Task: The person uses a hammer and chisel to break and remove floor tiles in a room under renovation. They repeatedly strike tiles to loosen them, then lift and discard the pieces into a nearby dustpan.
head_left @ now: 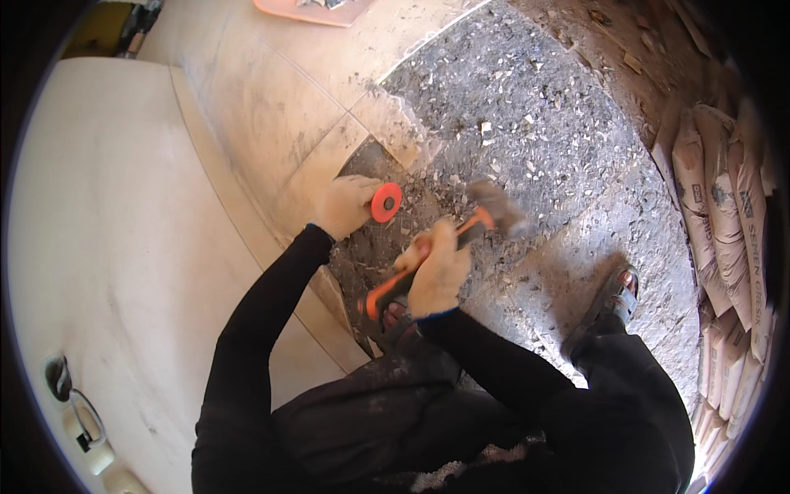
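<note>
Left of the orange disc (387,202), the left hand (342,206) appears to have its grip closed on the hidden shaft of probably a stiff chisel, best held just behind that guard. Right of the disc, the right hand (441,270) has its grip clamped on the hammer (471,230), presumably head-heavy and best taken low on the handle.

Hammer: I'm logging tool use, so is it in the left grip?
No, the right grip holds the hammer by its handle, while the left grip holds a red-topped tool.
</note>
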The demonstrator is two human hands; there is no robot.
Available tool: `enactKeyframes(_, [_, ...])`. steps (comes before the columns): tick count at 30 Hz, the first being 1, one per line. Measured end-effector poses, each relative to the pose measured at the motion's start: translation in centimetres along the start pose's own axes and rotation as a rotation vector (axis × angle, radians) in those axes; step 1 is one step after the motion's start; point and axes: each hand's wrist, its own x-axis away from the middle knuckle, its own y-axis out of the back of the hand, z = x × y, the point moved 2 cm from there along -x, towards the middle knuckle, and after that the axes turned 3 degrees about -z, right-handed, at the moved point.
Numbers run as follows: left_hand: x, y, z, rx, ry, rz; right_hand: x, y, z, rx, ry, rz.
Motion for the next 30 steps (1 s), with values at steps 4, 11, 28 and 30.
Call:
enactKeyframes(4, [0.1, 0.0, 0.1, 0.029, 0.013, 0.023, 0.2, -2.1, -1.5, -0.122, 0.083, -0.211])
enactKeyframes(11, [0.1, 0.1, 0.2, 0.018, 0.015, 0.111, 2.1, -0.4, -4.1, 0.122, -0.587, 0.012])
enactKeyframes(28, [0.2, 0.0, 0.3, 0.006, 0.040, 0.162, 1.3, -1.5, -0.7, -0.188, -0.574, -0.206])
enactKeyframes(30, [0.3, -0.1, 0.4, -0.023, 0.040, 0.157, 1.7, -2.0, -0.9, -0.323, -0.433, -0.341])
